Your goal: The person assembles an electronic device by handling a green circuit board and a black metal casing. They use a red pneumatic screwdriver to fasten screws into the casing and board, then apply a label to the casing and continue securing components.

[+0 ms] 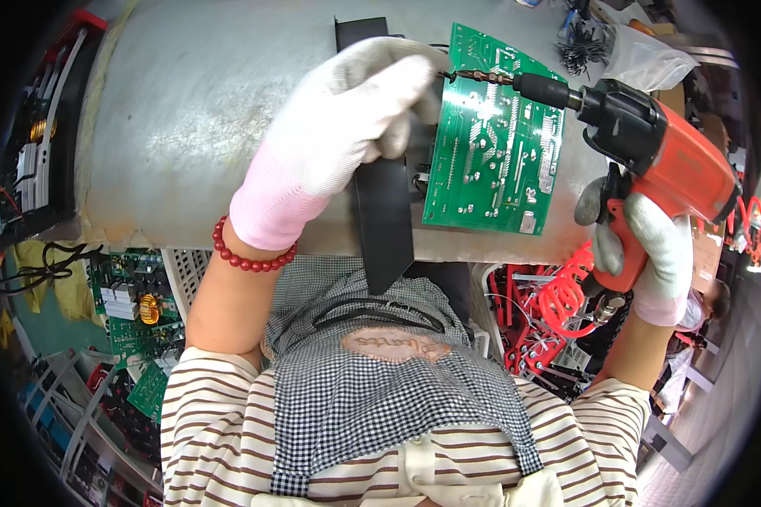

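Note:
My right hand (647, 245), in a grey-white glove, is wrapped round the grip of a red and black pistol-shaped air driver (693, 165). Its copper-coloured bit (482, 76) points left across the upper part of a green circuit board (490, 160). My left hand (368, 106), gloved in white with a pink cuff, pinches at the bit's tip. A small dark piece shows there, too small to make out. The board's soldered side faces me, and its left edge is beside a black flat bar (385, 220) partly hidden behind my left hand.
The metal worktable (186, 127) lies under the work. A red coiled air hose (562, 296) hangs below the driver, over a bin of red parts (533, 346). More circuit boards (139, 308) sit at the lower left. A clear plastic bag (647, 59) lies at the far right.

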Demonstrator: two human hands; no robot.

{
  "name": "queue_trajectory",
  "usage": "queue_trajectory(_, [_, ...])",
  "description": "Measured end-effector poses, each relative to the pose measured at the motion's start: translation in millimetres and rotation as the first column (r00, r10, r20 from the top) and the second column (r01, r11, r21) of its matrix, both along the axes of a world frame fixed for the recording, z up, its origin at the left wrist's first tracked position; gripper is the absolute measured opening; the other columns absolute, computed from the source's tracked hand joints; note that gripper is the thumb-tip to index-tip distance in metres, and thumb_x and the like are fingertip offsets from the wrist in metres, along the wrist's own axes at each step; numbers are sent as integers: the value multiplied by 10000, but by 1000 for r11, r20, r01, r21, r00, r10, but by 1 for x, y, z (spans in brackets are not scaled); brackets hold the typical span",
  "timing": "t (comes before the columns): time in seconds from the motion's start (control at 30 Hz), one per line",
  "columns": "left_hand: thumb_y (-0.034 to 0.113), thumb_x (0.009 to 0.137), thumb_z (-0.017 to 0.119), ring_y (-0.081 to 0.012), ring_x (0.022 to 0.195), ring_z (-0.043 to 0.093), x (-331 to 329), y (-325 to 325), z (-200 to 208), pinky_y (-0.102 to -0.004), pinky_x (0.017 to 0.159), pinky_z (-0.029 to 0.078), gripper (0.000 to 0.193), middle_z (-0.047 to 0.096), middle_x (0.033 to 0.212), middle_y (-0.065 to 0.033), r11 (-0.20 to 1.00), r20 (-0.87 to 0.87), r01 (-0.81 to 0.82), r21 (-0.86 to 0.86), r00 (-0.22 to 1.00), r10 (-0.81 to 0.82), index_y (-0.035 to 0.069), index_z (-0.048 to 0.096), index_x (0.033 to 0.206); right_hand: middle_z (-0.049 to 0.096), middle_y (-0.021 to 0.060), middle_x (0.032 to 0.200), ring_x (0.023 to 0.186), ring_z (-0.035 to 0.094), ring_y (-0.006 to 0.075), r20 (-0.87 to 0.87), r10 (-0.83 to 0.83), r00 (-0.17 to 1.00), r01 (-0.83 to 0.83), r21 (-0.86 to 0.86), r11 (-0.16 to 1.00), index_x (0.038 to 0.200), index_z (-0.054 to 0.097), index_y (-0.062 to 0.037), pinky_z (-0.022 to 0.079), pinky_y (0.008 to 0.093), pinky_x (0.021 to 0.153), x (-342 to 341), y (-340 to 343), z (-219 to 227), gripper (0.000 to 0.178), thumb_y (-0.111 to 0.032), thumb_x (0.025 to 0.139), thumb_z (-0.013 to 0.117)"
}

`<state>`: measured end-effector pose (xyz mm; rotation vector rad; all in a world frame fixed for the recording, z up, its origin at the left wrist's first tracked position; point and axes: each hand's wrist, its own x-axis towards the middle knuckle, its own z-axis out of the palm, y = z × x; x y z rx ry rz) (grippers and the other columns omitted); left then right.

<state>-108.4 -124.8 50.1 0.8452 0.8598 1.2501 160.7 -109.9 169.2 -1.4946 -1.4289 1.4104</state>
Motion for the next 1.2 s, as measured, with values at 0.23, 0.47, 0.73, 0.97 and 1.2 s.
queue_trajectory(0.23, [147, 994, 598, -85, 748, 671, 9, -18, -2, -164, 644, 561, 305, 712, 973, -98, 990, 478, 124, -65, 875, -78, -16, 578, 1251, 597, 91, 651, 435, 531, 144, -30, -30, 999, 29, -18, 999, 1114, 563, 47, 431, 274, 413, -5, -19, 6, 372, -130, 822, 711])
queue_trajectory(0.47, [125, 1002, 571, -105, 726, 667, 15, -27, -1, -178, 634, 554, 291, 715, 980, -142, 995, 494, 83, 48, 864, -96, -29, 585, 1248, 630, 116, 686, 448, 547, 143, -34, 50, 998, -51, -27, 998, 1086, 592, 69, 449, 270, 413, 0, -33, 12, 379, -160, 809, 710])
queue_trajectory(0.73, [71, 969, 603, -124, 714, 674, 10, -36, 8, -182, 618, 551, 287, 710, 1017, -187, 992, 360, 54, 111, 929, -90, -29, 592, 1238, 676, 174, 820, 473, 569, 146, -46, -20, 999, 21, 27, 999, 1157, 581, 69, 469, 266, 426, 3, -50, 15, 462, -151, 781, 734])
queue_trajectory(0.97, [90, 963, 622, -145, 715, 674, 10, -37, 2, -194, 611, 546, 306, 706, 1035, -207, 984, 407, 68, 162, 904, -130, -34, 584, 1240, 684, 183, 820, 464, 565, 131, -122, 20, 992, -25, -40, 999, 1173, 570, 72, 449, 248, 413, 7, -52, 10, 485, -177, 791, 733])
queue_trajectory(1.2, [88, 964, 616, -126, 700, 654, 12, -37, 5, -187, 572, 501, 305, 711, 1039, -208, 978, 351, 62, 201, 927, -131, -30, 584, 1244, 683, 188, 798, 442, 549, 132, -228, -20, 973, -10, -128, 992, 1161, 569, 73, 438, 248, 404, 11, -55, 4, 450, -178, 816, 712])
